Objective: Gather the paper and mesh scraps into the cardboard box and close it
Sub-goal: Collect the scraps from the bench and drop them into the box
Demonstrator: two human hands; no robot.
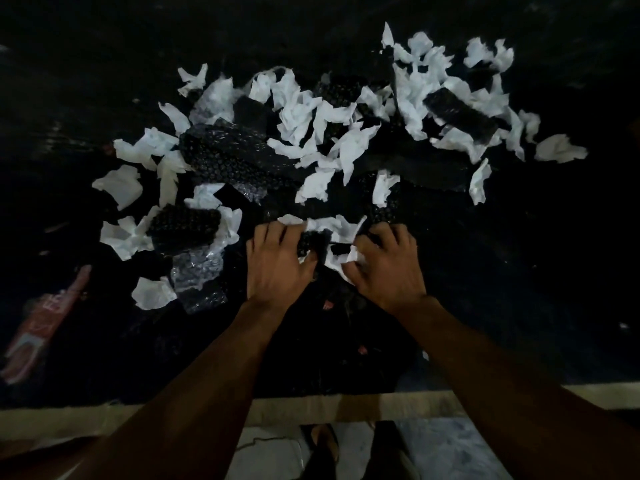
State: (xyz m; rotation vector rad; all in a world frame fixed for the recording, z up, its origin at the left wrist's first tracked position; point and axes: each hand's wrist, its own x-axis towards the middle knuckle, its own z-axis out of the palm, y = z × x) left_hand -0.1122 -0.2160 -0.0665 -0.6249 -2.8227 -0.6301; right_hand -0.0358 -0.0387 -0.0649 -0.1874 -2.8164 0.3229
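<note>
Left hand [277, 263] grips mesh [309, 241], right hand [389, 270] paper [352, 257], at the pile's [325, 133] near edge.

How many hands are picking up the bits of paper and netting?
2, side by side in the near middle. The left hand grips a black mesh scrap; the right hand pinches a white paper scrap.

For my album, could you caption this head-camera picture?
Left hand and right hand grip white paper scraps and black mesh scraps on a dark table.

Paper scraps [332, 126] and mesh scraps [221, 157] lie intermixed on table [519, 271].
</note>
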